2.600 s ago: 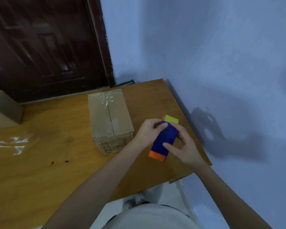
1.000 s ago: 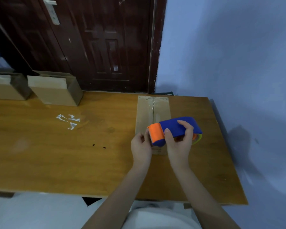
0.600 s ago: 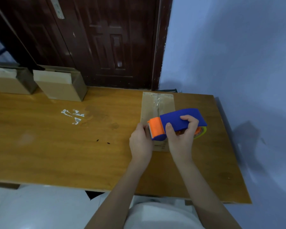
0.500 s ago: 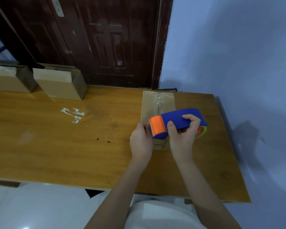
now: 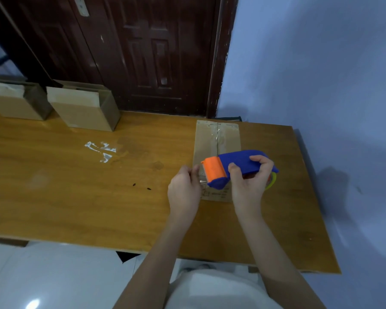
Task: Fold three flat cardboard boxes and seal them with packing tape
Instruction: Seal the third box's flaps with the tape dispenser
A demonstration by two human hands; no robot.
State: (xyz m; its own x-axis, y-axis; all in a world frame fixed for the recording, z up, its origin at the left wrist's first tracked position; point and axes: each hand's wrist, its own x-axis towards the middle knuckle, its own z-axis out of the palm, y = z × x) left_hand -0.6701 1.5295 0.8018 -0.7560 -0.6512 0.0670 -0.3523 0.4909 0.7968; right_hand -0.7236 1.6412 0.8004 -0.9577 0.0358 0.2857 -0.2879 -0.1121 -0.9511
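**A:** Where's your right hand (image 5: pixel 248 186) just now?

**B:** You've got it wrapped round the blue body of the tape dispenser (image 5: pixel 239 167), thumb on the near side, fingers curled over the top. The dispenser hangs above the near end of the cardboard box (image 5: pixel 216 141), its orange head pointing left and a yellow-green rim showing at its right end, under your fingers.

**A:** And your left hand (image 5: pixel 184 190)?

**B:** It sits just left of the orange head. Your thumb and forefinger are pinched together on a short strip of clear tape (image 5: pixel 202 178) coming off the dispenser's mouth. The strip is thin and shiny, so its edges are hard to make out.

**A:** How does that box lie?

**B:** Lengthwise away from you on the wooden table (image 5: pixel 76 197), towards the table's right side, its far end close to the back edge. The top flaps are shut, and a glossy line of tape runs along the seam between them. Whether the dispenser touches the box, you cannot tell from this angle.

**A:** What else is on the table?

**B:** Two more cardboard boxes (image 5: pixel 85 108) stand side by side at the far left, against the dark wooden door (image 5: pixel 147 52). Between them and your hands there are pale scraps of tape residue (image 5: pixel 100 149) stuck to the wood, and two small dark specks (image 5: pixel 140 186) nearer you. A blue wall (image 5: pixel 321 74) runs along the right.
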